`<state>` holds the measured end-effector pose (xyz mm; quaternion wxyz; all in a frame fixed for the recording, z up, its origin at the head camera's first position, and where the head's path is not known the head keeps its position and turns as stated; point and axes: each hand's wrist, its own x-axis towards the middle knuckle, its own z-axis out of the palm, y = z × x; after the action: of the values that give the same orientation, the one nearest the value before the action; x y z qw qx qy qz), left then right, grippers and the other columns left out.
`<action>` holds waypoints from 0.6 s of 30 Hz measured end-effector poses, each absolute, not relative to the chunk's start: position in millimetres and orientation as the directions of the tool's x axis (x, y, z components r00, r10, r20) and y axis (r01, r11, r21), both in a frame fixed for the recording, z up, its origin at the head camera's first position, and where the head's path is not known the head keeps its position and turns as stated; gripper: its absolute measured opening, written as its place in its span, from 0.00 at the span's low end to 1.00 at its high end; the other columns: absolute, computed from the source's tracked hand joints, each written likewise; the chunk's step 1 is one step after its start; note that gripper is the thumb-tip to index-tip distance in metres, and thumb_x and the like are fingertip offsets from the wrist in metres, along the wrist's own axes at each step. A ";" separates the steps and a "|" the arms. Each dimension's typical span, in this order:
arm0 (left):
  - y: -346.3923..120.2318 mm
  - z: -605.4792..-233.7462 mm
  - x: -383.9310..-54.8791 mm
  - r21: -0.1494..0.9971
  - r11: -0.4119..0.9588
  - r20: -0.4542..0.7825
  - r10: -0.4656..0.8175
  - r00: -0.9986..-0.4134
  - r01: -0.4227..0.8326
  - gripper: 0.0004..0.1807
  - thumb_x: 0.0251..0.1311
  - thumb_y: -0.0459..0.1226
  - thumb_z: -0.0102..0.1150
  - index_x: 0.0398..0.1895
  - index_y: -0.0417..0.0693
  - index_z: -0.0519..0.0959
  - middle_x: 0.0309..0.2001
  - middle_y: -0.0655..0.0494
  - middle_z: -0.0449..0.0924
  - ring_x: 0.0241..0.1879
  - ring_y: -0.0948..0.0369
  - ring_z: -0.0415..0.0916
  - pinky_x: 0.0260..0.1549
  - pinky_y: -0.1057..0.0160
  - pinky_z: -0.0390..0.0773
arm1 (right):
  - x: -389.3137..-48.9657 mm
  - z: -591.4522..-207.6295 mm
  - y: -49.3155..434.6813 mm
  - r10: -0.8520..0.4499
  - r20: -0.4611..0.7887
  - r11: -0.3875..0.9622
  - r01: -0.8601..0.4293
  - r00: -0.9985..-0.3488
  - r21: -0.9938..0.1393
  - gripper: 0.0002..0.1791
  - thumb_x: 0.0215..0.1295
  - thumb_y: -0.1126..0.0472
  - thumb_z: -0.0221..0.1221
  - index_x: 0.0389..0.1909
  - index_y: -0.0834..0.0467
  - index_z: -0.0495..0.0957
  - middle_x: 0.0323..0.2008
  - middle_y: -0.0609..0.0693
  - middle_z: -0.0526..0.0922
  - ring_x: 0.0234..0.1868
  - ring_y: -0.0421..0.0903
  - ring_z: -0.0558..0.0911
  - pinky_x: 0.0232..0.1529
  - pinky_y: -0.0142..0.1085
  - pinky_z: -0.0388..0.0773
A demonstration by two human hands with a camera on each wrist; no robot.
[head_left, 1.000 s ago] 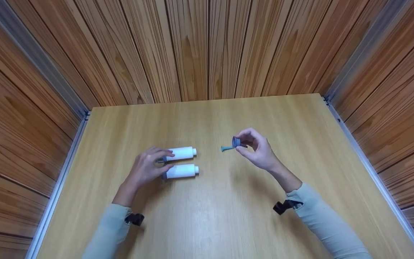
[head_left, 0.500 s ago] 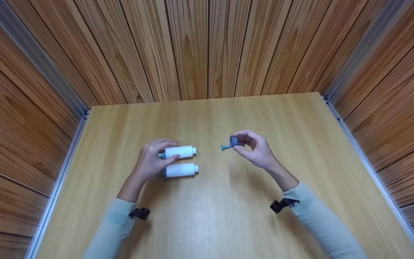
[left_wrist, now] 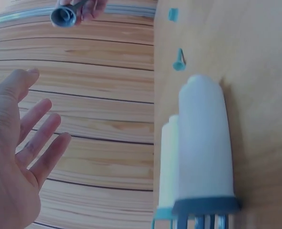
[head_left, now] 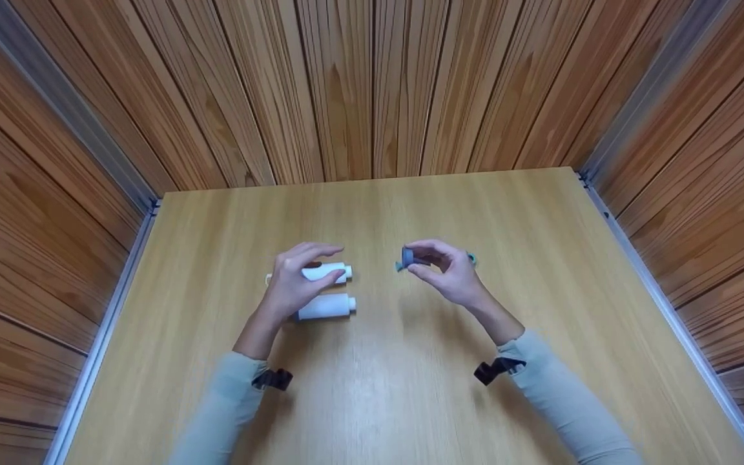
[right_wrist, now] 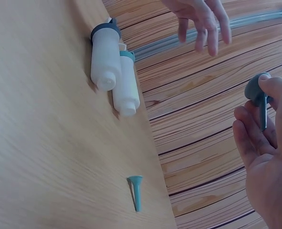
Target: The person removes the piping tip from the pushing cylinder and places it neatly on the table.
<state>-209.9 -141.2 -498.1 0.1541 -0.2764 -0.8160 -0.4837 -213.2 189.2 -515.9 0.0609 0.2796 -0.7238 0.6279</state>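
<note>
Over the white plastic bottle with the teal collar (right_wrist: 126,83), my left hand (head_left: 298,274) hovers with fingers spread and nothing between them. Beside that one lies a second white plastic bottle, with a dark collar (head_left: 325,307). My right hand (head_left: 446,271) pinches a small dark funnel-shaped piece (right_wrist: 256,90) between thumb and fingers, its stem pointing down in the right wrist view. In the left wrist view its round hollow mouth shows. A teal funnel-shaped piece (right_wrist: 136,191) with a thin stem lies on the table, mostly behind the dark one in the head view.
A small teal piece (head_left: 472,258), ring-like in the head view, lies beyond my right hand. The wooden table (head_left: 372,387) is enclosed by wood-plank walls (head_left: 346,90), with metal rails (head_left: 656,271) along its sides.
My left hand has moved right from the collar ends of the bottles, its fingers spread wider. My right hand has shifted left with the dark piece, exposing the teal ring-like piece behind it.
</note>
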 end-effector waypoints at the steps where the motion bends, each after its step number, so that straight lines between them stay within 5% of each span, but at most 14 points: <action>1: -139.1 -497.2 -210.4 0.707 0.373 0.519 0.303 -0.799 0.600 0.20 0.66 0.32 0.81 0.61 0.42 0.91 0.55 0.43 0.95 0.56 0.45 0.92 0.54 0.40 0.93 | -213.5 -516.3 187.9 -0.329 0.439 0.052 -0.480 -0.837 -0.876 0.21 0.72 0.80 0.65 0.64 0.76 0.81 0.54 0.33 0.89 0.57 0.31 0.88 0.64 0.25 0.85; 18: -112.6 -485.9 -208.6 0.695 0.393 0.520 0.303 -0.799 0.601 0.19 0.68 0.35 0.79 0.61 0.46 0.92 0.55 0.47 0.96 0.52 0.48 0.94 0.55 0.50 0.94 | -213.6 -514.9 167.5 -0.317 0.427 0.018 -0.456 -0.847 -0.890 0.21 0.72 0.79 0.66 0.64 0.77 0.82 0.55 0.34 0.91 0.57 0.32 0.89 0.63 0.26 0.87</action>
<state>-208.6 -112.6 -485.9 0.1566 -0.2757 -0.8198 -0.4768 -213.6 167.5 -514.9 0.0538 0.2714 -0.7116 0.6458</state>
